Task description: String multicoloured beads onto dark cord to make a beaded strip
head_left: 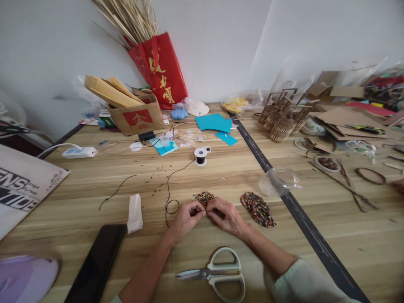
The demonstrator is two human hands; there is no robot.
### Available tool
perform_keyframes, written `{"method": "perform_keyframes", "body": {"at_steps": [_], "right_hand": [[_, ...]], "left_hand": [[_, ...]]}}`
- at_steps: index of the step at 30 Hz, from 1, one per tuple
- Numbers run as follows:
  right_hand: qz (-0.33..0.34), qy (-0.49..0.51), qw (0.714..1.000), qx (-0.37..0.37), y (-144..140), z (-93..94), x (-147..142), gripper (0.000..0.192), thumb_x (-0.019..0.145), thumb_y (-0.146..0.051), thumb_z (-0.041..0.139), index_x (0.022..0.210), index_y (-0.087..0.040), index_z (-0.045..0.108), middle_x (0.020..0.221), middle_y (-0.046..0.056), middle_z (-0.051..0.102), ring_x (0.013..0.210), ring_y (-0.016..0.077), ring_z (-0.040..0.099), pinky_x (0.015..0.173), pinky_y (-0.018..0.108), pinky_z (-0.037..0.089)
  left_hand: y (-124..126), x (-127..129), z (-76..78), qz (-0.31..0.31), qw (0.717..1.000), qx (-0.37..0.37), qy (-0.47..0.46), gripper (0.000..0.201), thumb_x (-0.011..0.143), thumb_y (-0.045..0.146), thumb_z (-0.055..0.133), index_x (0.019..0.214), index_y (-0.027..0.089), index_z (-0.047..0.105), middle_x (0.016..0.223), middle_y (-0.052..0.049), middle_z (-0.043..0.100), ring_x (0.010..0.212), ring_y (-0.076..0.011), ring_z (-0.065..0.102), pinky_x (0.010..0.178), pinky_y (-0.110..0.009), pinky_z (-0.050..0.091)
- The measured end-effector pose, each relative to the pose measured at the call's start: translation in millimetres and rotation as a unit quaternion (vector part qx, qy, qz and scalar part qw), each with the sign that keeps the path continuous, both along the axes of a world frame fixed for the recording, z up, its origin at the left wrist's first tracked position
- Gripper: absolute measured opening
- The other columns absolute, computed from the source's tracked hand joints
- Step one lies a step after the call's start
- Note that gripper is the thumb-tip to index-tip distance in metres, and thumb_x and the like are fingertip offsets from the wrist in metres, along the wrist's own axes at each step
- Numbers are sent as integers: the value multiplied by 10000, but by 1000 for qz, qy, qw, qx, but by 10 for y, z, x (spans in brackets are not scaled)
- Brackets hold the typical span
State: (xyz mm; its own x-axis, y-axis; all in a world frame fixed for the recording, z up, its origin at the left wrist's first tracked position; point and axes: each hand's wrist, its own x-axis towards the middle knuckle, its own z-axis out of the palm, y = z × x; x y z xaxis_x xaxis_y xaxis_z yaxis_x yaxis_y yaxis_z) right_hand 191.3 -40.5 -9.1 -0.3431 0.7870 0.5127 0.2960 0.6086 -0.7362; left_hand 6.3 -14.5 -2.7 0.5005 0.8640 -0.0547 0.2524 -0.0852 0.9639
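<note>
Grip: left hand (186, 217) and right hand (226, 216) meet fingertip to fingertip, pinched on the near edge of a small beaded piece (204, 197)
Hidden: near half of that piece is covered by fingers; whether thread is held cannot be told
Beaded piece: rounded, bumpy, multicoloured beads, flat on the wooden table (94, 185), centre near
Second beaded patch (258, 209): larger oval, just right of the right hand, apart from it
Black thread (168, 193): thin, looped left of the left hand, running far to a spool (201, 155)
Scissors (217, 274): pale handles, near edge, between the forearms
Phone (96, 265): dark slab, near left, cut off by the frame
Open room: bare wood left of the thread
</note>
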Motion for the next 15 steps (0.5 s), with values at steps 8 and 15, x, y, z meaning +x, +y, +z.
{"method": "perform_keyframes", "body": {"at_steps": [8,15], "right_hand": [[2,-6,1000,-6,2,-13,6,122,939,-246,507,878,-183,593,794,63,627,742,169,596,680,282,492],[0,0,1000,-9,-2,-43,9,102,932,-229,521,887,-183,600,809,65,632,758,169,601,696,284,497]], "left_hand": [[12,12,50,12,1000,-17,-10,137,742,265,624,682,143,605,613,8,541,596,-118,469,576,-220,371],[27,10,5,17,999,-30,-29,154,737,285,638,702,137,621,618,5,549,602,-121,473,577,-223,368]]}}
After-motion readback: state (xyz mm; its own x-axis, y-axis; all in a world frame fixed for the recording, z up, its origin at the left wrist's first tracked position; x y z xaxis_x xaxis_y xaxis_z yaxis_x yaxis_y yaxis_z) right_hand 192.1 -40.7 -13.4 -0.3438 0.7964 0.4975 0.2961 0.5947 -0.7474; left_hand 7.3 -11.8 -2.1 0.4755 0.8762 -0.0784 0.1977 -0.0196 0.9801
